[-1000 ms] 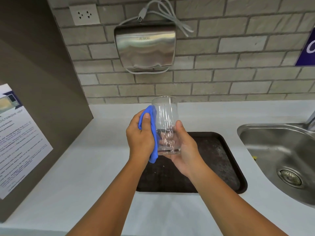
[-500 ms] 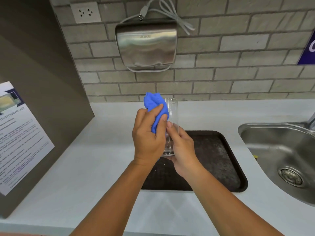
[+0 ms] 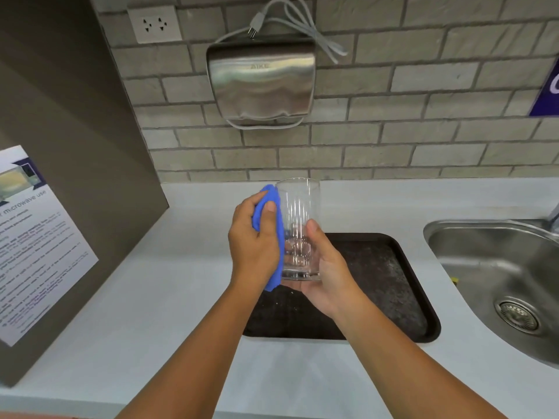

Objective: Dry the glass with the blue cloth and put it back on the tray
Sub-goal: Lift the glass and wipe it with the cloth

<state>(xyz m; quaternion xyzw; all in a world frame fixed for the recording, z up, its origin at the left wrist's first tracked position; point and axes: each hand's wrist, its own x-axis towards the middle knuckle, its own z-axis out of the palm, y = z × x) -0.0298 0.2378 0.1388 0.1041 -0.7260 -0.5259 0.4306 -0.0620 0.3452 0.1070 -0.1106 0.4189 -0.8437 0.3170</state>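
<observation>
Flanking the held glass point(image 3: 298, 228): sink point(image 3: 496, 267) right, tray point(image 3: 393, 285) below.

Bright even indoor light, soft shadows under the forearms; glare streaks on the brushed-steel wall hand dryer point(image 3: 261, 83) upper centre; wide-angle bending at frame edges; printed white paper notice point(image 3: 28, 240) at left slightly blurred
</observation>
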